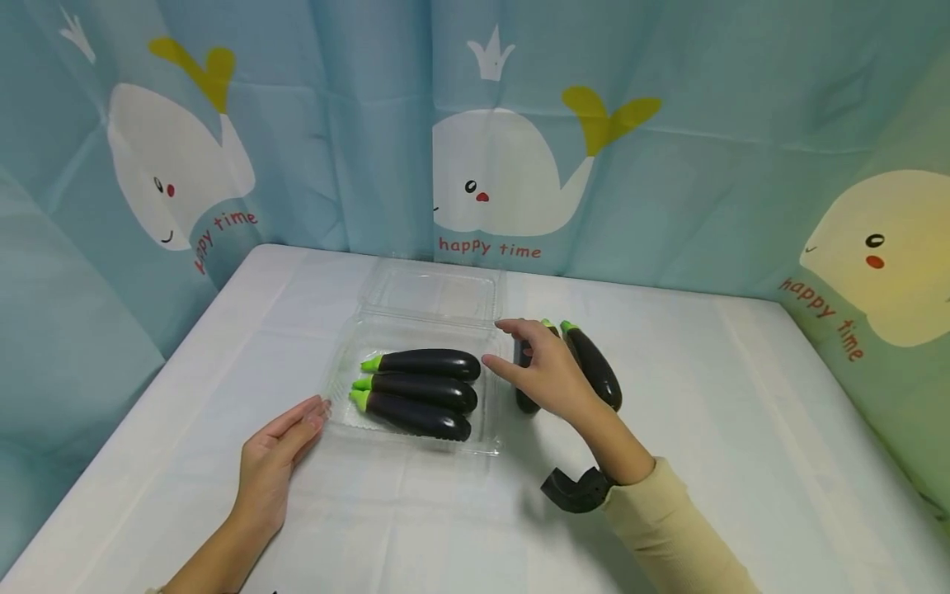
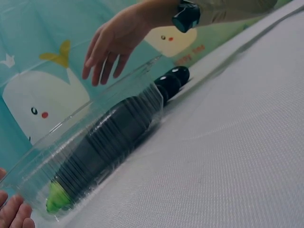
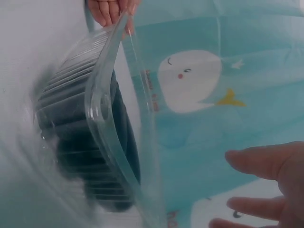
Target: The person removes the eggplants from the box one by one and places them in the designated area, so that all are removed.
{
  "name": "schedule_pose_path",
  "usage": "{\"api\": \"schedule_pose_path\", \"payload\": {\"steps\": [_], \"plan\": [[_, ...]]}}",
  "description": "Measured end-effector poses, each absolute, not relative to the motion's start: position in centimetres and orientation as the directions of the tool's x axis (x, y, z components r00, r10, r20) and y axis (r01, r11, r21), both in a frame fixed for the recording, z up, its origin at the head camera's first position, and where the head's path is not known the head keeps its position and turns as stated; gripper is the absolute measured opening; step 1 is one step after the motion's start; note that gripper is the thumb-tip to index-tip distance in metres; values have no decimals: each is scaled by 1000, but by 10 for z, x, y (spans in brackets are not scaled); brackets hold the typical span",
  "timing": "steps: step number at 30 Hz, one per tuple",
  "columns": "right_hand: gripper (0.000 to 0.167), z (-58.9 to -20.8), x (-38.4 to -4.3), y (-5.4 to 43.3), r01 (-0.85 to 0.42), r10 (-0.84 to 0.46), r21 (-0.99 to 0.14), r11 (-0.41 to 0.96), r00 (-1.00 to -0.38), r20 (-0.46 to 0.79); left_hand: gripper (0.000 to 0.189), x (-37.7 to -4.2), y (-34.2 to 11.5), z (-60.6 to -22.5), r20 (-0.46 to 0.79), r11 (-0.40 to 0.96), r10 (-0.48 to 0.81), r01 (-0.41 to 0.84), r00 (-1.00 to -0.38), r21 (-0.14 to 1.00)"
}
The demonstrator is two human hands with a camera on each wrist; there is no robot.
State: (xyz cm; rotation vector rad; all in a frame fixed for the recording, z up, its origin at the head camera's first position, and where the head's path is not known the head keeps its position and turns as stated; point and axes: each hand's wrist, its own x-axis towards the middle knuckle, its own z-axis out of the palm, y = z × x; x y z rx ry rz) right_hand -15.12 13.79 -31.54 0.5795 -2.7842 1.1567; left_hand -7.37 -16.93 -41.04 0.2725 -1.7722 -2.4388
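A clear plastic clamshell container (image 1: 486,429) lies on the table with its lid folded back. Inside, three dark eggplants (image 1: 425,393) with green stems lie side by side, stems pointing left. My left hand (image 1: 273,462) pinches the container's left rim between thumb and fingers. Above the right side of the container hovers my right hand (image 1: 547,373), fingers spread and holding nothing. Three more eggplants (image 1: 596,367) rest on the table just right of the container, partly hidden by that hand. In the left wrist view, the right hand (image 2: 114,45) hangs above the container wall.
A white cloth covers the table (image 1: 712,462). The transparent lid (image 1: 434,295) extends toward the back edge. Behind and at the sides hangs a blue-green curtain (image 1: 712,198) with whale prints. A black band (image 1: 575,490) sits around the right wrist.
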Motion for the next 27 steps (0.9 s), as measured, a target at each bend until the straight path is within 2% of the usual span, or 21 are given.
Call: {"api": "schedule_pose_path", "payload": {"steps": [12, 21, 27], "plan": [[50, -321, -158, 123, -492, -420, -616, 615, -866, 271, 50, -74, -169, -410, -77, -291, -194, -18, -978, 957], [50, -331, -169, 112, -491, -480, -577, 653, -857, 188, 50, -74, -169, -411, -75, -285, -194, -17, -978, 958], [47, -339, -174, 106, -497, -492, -595, 631, -850, 188, 49, -74, -170, -412, -68, -290, -192, -10, -979, 957]]}}
